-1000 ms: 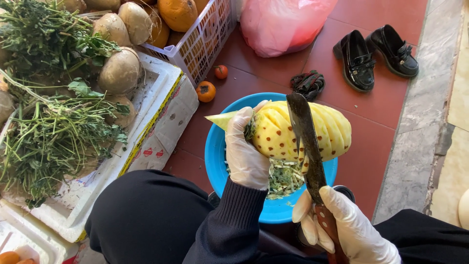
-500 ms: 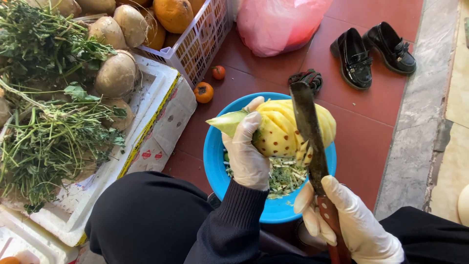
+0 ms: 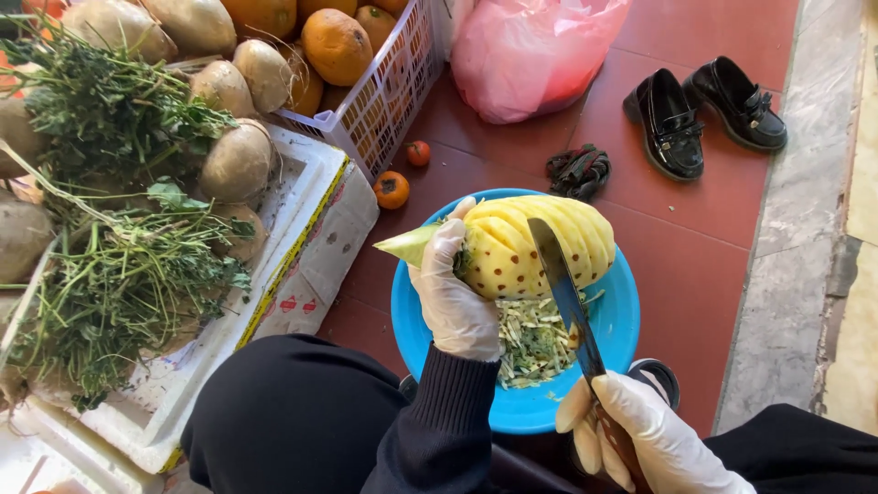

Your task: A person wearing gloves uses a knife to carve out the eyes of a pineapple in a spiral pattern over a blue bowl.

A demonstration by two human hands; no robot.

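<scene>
Pineapple point(image 3: 526, 245), peeled, yellow, flesh cut in slanting spiral grooves on upper side, brown eyes dotting the lower side; pale green stem end pointing left. Held sideways just above blue round plastic basin point(image 3: 421, 320), over a heap of shredded pale green and yellow peel trimmings point(image 3: 530, 338) lying in the basin.

Left hand point(image 3: 457, 293) in thin translucent glove, dark ribbed knit cuff at wrist; fingers wrapped round stem end of pineapple, gripping firmly.

Right hand point(image 3: 640, 430) in white glove, fingers clenched round handle of knife point(image 3: 565, 293); handle mostly hidden in the fist. Blade long, narrow, dark dull metal, laid across pineapple's near flank, tip at fruit's upper edge.

Basin on red tiled floor, near dark-clothed knees.

Left of basin: white foam box point(image 3: 302, 265), yellow-edged, chipped surface, heaped with leafy green stalks point(image 3: 110, 274) and round tan tubers point(image 3: 240, 157), skins rough and dusty. Behind it white plastic lattice basket point(image 3: 389, 91) with orange round fruit point(image 3: 337, 44). Two small orange-red fruits point(image 3: 391, 189) loose on tiles just beside basket. Pink thin plastic bag point(image 3: 535, 55), bulging, at top centre. Dark crumpled cloth bundle point(image 3: 578, 170) just beyond basin. Pair of small glossy black shoes point(image 3: 700, 114) at upper right, near grey stone strip point(image 3: 809, 229).
</scene>
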